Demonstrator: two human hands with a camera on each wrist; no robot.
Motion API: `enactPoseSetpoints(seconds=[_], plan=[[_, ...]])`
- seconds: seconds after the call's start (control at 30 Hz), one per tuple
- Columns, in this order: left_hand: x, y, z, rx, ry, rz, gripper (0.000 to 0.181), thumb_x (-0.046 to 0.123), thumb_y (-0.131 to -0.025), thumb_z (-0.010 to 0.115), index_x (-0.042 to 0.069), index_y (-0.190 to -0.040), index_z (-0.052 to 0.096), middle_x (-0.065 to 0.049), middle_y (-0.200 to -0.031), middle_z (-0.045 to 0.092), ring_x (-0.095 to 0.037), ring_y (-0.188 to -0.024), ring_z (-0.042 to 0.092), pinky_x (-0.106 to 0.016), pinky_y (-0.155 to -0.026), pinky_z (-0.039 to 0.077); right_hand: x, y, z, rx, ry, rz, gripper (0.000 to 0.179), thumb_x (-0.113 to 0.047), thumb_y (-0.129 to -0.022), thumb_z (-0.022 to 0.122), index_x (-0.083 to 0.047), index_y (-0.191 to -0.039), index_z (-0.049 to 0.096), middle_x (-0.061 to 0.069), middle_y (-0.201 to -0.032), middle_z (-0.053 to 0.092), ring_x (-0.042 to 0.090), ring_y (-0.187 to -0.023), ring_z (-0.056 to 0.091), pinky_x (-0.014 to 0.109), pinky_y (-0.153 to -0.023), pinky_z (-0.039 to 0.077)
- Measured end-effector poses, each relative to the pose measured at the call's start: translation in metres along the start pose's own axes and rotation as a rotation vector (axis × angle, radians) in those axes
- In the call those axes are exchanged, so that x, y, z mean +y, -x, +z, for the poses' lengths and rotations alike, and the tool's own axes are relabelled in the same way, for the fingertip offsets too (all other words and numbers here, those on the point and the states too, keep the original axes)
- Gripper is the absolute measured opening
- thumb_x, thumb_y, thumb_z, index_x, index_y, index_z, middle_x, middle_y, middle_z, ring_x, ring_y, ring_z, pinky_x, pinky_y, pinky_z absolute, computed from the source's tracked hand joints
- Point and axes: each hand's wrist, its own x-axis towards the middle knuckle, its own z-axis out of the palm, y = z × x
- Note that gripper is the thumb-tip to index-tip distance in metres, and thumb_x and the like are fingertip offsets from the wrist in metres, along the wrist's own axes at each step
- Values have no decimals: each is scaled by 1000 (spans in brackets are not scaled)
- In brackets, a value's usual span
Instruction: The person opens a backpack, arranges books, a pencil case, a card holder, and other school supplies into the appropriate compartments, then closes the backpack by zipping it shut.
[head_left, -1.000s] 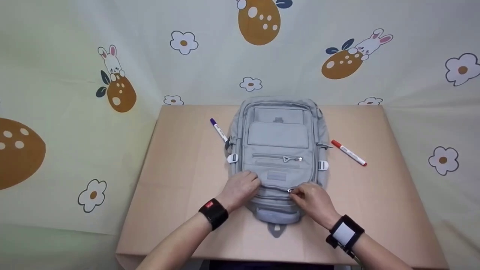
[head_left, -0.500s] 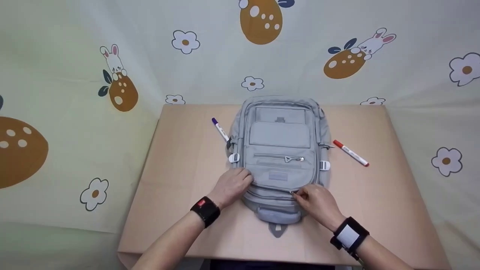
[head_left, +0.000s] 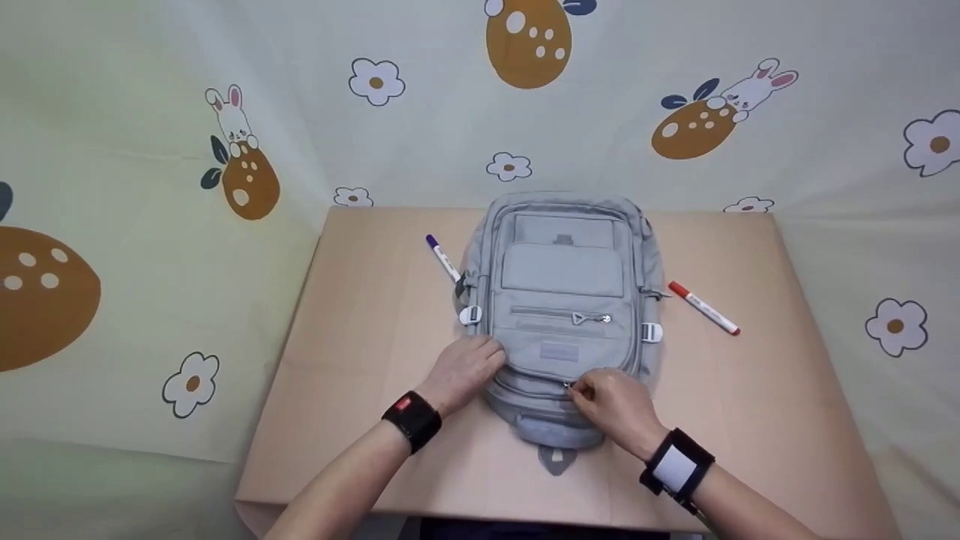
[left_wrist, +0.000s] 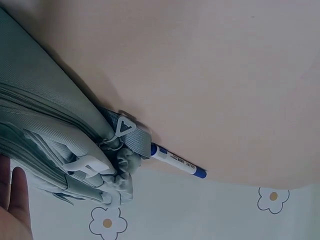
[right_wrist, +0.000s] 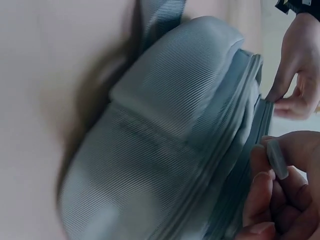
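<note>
A grey backpack [head_left: 562, 270] lies front side up on the table, its top handle [head_left: 559, 431] toward the person. My right hand [head_left: 615, 405] pinches a zipper pull [right_wrist: 276, 159] between thumb and forefinger, on the curved zipper near the handle end. Across from it, my left hand [head_left: 461, 371] grips the bag's edge at that zipper's left end. The right wrist view shows the left thumb and fingers pinching the fabric there. Only a few left fingers [left_wrist: 19, 192] enter the left wrist view.
A blue-capped marker [head_left: 442, 257] lies left of the backpack, partly under its side strap. On the right lies a red marker [head_left: 705, 308]. The brown-covered table [head_left: 360, 315] is bordered by a printed cloth [head_left: 420, 142] at the back and sides.
My right hand has moved left along the zipper with the pull. The left hand has slid left to the bag's edge. The whole scene has shifted slightly in the head view.
</note>
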Motion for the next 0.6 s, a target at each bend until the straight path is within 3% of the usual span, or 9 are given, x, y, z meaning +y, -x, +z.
enactPoseSetpoints(seconds=[0.27,0.6], plan=[[-1,1,0,1,15,-12,11,5,-91,57,13,-95,62,2,-99,61,-16,-91,59,-28,-79,50,-30,-23,15,-21,44,-72,6,-17,-83,84,-19,-80,78,-6,-73,73,7,-59,63,25,-56,52],[0,1,-2,3,18,-8,8,5,-91,57,11,-94,61,1,-95,60,-16,-89,58,-29,-77,50,-51,-48,31,-62,-14,-93,8,-23,-88,80,-19,-80,79,-7,-72,73,4,-58,61,25,-56,52]])
